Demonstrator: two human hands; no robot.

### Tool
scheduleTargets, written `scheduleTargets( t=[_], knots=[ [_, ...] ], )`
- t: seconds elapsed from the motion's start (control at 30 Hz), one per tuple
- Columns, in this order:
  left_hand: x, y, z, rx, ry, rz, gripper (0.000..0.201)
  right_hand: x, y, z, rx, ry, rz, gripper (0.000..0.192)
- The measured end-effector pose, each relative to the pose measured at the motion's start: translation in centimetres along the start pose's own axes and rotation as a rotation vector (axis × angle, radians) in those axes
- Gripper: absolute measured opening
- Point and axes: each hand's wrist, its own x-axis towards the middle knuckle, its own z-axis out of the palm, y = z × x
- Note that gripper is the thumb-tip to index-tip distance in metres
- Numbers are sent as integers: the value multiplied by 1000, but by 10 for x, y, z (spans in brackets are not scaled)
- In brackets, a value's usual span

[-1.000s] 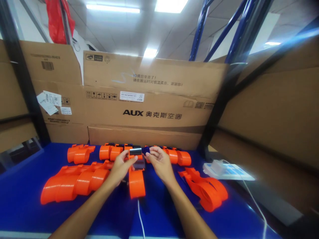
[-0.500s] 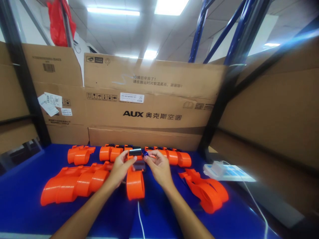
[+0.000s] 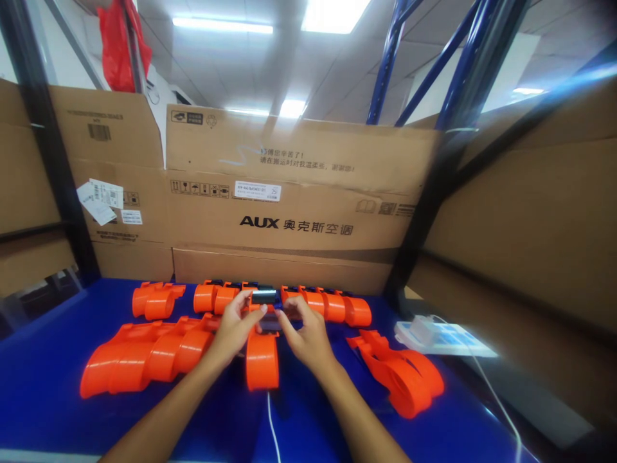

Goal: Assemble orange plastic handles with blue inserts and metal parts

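Observation:
An orange plastic tape dispenser lies on the blue table, handle toward me. My left hand grips its left side near the toothed metal blade at its far end. My right hand pinches the dispenser's right side just below the blade, fingers curled against a dark part. Both hands are on the same dispenser.
Nested orange dispenser shells lie to the left, another stack to the right, and a row along the back. Cardboard boxes wall the rear and sides. A white power strip with a cable sits at right.
My right hand has moved left and down from beside the blade onto the dispenser's body. The dispenser has shifted slightly toward me. The left hand keeps its grip.

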Motion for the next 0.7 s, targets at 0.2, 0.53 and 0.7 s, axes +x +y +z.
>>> scheduleTargets(
  t=[0.2,0.53,0.7],
  knots=[
    [0,-5,-3,20,-35,15,43,1,-2,-7,-180,-95,-78,18],
    [1,-8,-3,17,-40,6,44,3,-9,-13,-222,-193,-96,20],
    [-1,-8,-2,21,-40,-1,43,3,-11,-14,-200,-218,-82,19]
  ],
)
